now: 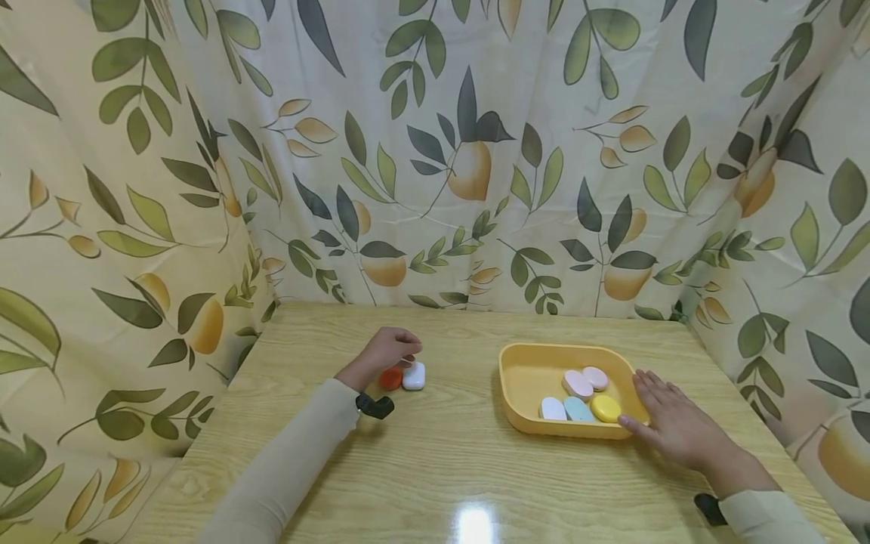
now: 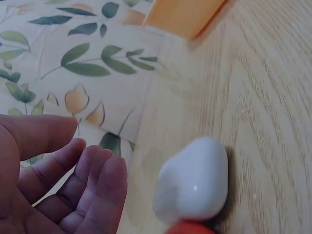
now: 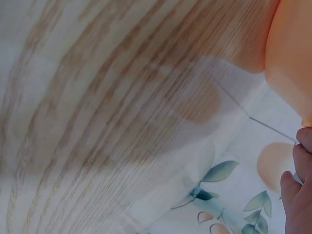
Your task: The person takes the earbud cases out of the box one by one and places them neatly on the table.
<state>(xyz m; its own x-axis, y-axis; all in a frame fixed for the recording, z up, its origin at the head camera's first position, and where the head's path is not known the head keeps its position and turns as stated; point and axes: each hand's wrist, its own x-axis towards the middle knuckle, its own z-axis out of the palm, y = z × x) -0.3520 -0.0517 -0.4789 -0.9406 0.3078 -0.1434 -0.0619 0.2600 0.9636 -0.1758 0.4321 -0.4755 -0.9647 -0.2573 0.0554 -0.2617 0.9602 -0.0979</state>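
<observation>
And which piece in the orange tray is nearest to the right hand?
The yellow piece in the tray, close by the thumb of the right hand; the two pink pieces, pale blue piece and whitish piece lie farther away.

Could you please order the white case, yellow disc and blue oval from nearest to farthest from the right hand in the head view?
1. Yellow disc: in the tray, toward the right hand.
2. Blue oval: in the tray, left of the yellow disc.
3. White case: on the table, left of the tray.
</observation>
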